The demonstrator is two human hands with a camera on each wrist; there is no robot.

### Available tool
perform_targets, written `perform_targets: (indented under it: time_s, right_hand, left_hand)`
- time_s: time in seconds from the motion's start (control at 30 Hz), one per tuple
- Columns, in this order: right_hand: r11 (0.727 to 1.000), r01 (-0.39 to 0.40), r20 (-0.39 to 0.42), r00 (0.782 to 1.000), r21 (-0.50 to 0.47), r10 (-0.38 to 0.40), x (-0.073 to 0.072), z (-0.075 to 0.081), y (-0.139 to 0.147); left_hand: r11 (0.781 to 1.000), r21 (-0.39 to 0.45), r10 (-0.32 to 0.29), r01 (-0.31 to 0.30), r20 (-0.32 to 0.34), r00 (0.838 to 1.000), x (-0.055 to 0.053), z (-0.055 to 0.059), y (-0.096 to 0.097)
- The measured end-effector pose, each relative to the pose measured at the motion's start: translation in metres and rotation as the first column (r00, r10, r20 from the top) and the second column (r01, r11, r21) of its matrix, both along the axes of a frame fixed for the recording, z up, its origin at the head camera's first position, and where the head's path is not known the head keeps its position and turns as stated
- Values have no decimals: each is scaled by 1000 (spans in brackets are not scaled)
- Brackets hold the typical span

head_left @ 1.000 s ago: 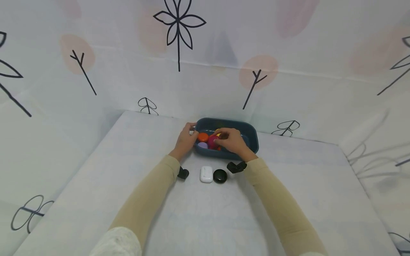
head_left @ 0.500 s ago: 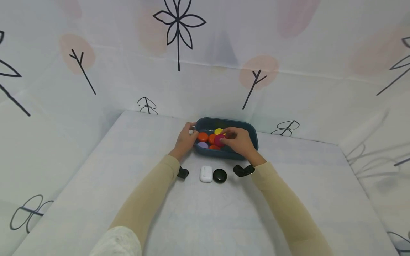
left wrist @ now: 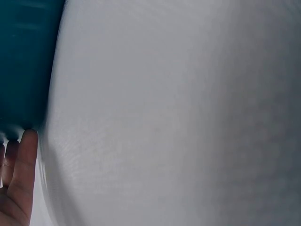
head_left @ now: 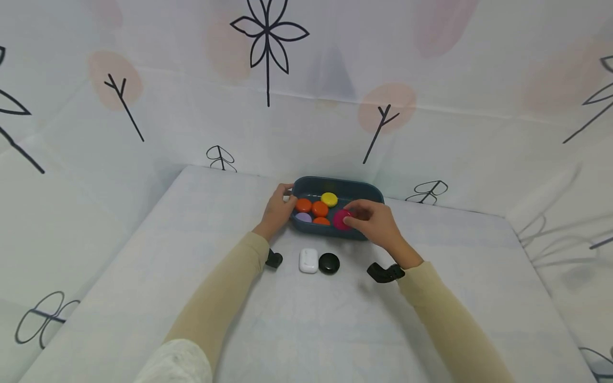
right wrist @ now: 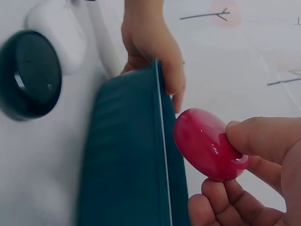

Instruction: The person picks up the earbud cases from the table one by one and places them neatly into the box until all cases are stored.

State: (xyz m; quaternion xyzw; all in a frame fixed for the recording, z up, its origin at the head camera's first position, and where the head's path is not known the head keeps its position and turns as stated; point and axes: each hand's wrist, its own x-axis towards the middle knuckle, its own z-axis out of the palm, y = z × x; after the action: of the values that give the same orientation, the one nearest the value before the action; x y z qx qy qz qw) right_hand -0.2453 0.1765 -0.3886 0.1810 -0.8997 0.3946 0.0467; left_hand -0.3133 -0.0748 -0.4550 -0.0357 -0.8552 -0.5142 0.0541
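My right hand (head_left: 375, 222) pinches a glossy magenta rounded disc (right wrist: 207, 143) between thumb and fingers. In the head view this disc is over the front part of a dark blue-teal bin (head_left: 359, 187), near its right side. At the bin's left end, my left hand (head_left: 276, 209) grips the wall, thumb at the rim and fingers outside. The left wrist view has only some fingertips (left wrist: 29, 141) against the bin's outer side. Inside the bin lie several rounded discs: a yellow disc (head_left: 329, 200), orange discs (head_left: 320, 209) and a lilac disc (head_left: 303, 217).
On the white table (head_left: 316, 330) in front of the bin, a small white rounded case (head_left: 308, 261) stands beside a round glossy black disc (head_left: 329, 263). A patterned white cloth wall (head_left: 306, 133) rises just behind the bin.
My right hand has carried the magenta disc rightward, away from the other discs, uncovering the yellow and orange ones. The left hand and the bin stay nearly still.
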Motion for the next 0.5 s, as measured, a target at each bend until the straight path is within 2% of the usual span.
perform_targets:
  time_s: [0.5]
  right_hand:
    - [1000,-1,63,998,25,0,33,-15,22]
  left_hand:
    - [1000,-2,11,-11,23,1000,0,1,0]
